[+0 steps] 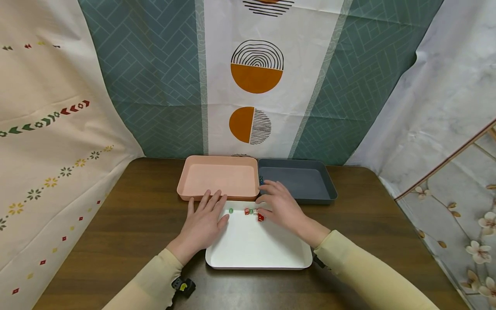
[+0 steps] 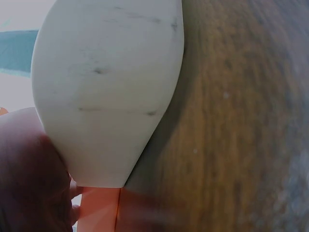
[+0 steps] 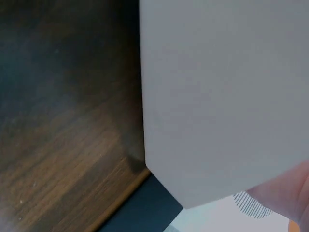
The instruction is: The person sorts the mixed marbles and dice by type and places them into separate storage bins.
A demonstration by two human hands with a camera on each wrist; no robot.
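A white tray lies in front of me with several small dice near its far edge. Among them are a red die, another red die, a white die and a green die. My left hand lies over the tray's left edge, fingers spread and straight, thumb pointing at the green die. My right hand hovers over the far right part, fingers loosely bent and thumb apart, close beside the white die. Its palm side is hidden. Both wrist views mostly show the tray's outer side.
Behind the white tray stand a pink tray at left and a dark blue-grey tray at right, side by side. Blue dice sit in the dark tray's left end. The wooden table ends at hanging cloths.
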